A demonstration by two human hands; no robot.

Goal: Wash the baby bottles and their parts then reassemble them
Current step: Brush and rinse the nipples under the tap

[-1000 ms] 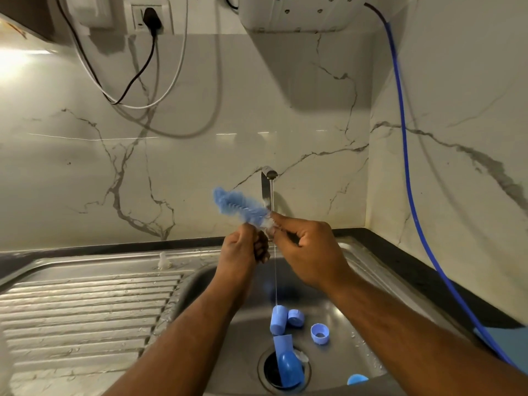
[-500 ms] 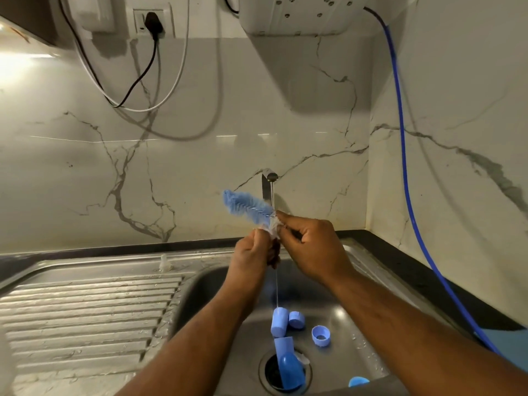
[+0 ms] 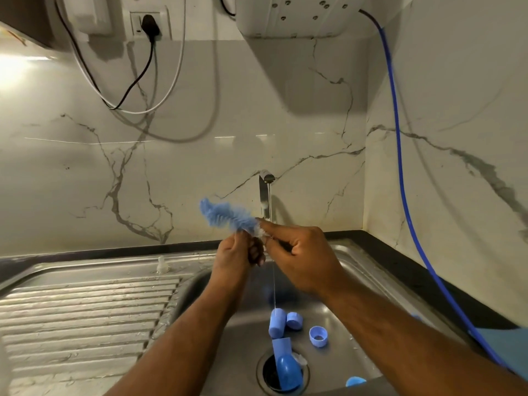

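Observation:
A blue bristle bottle brush (image 3: 227,216) sticks up and to the left above the sink, under the tap (image 3: 265,192) with its thin stream of water. My right hand (image 3: 300,252) pinches the brush by its stem. My left hand (image 3: 237,252) is curled just below the bristles, holding something small that I cannot make out. In the steel sink (image 3: 357,270) lie blue bottle parts: a cap (image 3: 277,322), a smaller cap (image 3: 295,320), a ring (image 3: 318,335) and a bottle piece (image 3: 285,364) over the drain.
A clear teat (image 3: 162,264) stands on the ribbed drainboard (image 3: 85,318) at the left. A blue hose (image 3: 400,167) runs down the right wall. Another blue piece (image 3: 355,381) lies at the sink's front. Cables hang from a socket on the back wall.
Both hands and the brush have shifted slightly right and back left under the tap; the brush points up-left throughout. The parts in the sink have not moved.

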